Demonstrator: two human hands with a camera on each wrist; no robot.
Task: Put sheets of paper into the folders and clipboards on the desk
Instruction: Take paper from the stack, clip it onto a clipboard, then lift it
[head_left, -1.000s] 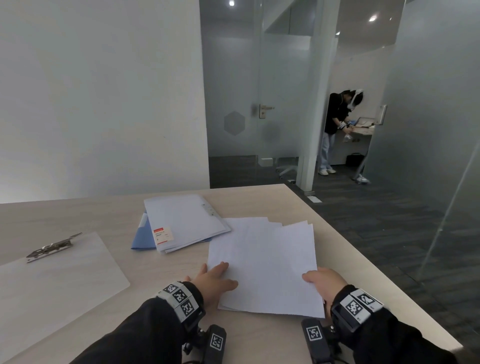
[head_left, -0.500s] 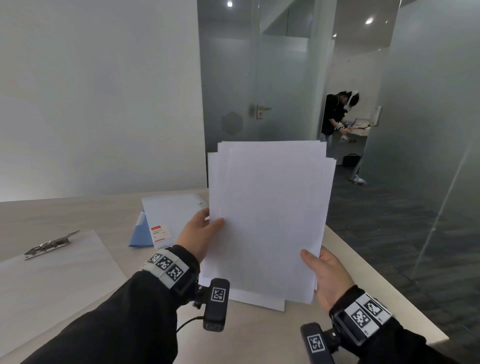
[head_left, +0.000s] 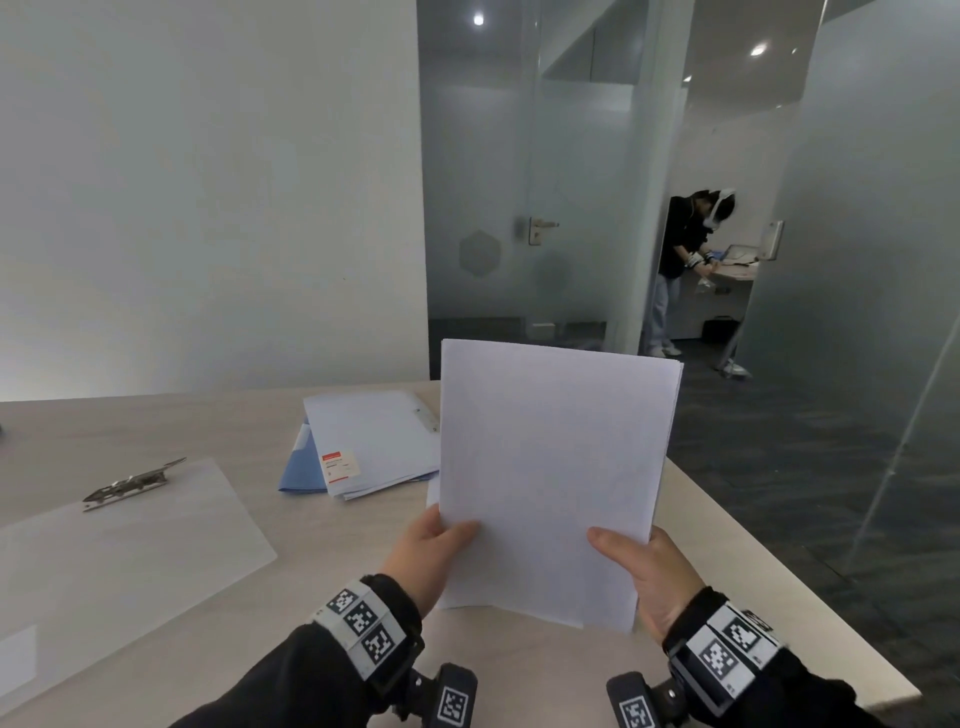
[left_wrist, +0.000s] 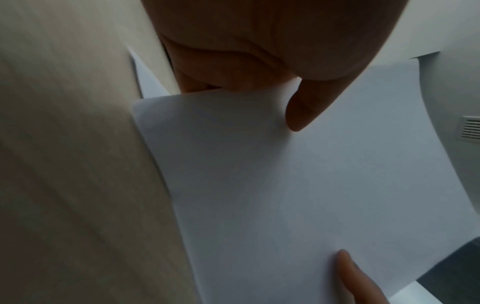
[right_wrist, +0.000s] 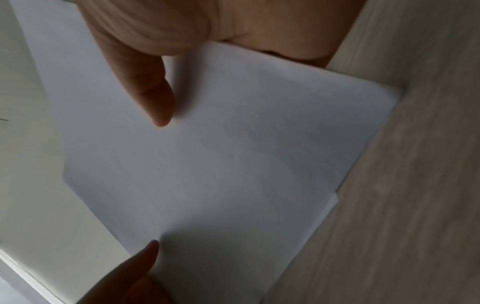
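Paper stack (head_left: 550, 467) held upright on bench (head_left: 322, 561), pinched by left hand (head_left: 423, 558) and right hand (head_left: 641, 574), likely for squaring edges before filing.

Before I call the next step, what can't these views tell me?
- Fingers of left hand and right hand: behind the upright stack of white paper sheets, head view.
- Sheet count: edges too fine.
- Blue plastic folder: mostly under the pale translucent folder.
- Clear clipboard: near corner cut off.
- Red label: too small.
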